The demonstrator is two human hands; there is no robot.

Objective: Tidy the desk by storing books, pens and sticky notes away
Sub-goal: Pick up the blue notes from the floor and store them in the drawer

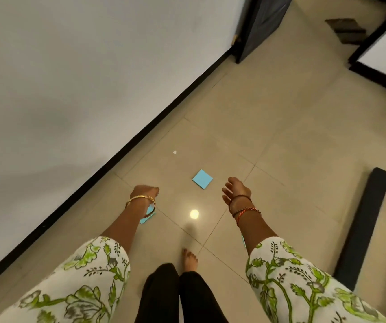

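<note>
A blue sticky note [202,179] lies on the floor [268,127] at twelve o'clock; right hand [235,190] grip open, empty; left hand's [144,191] grip cannot be told.

Bare floor tiles [268,127] ahead — wall [70,78] left, black frame [359,229] right

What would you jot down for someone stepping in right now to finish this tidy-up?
Left hand: fingers curled, hanging over a blue sticky note on the floor; whether it holds anything cannot be told.
Right hand: open, holding nothing.
Another blue sticky note lies on the floor tiles ahead, between both hands; a white scrap lies beyond it.
Done: cannot tell; the desk top is out of view.
Left: pick up both notes and store them.
</note>
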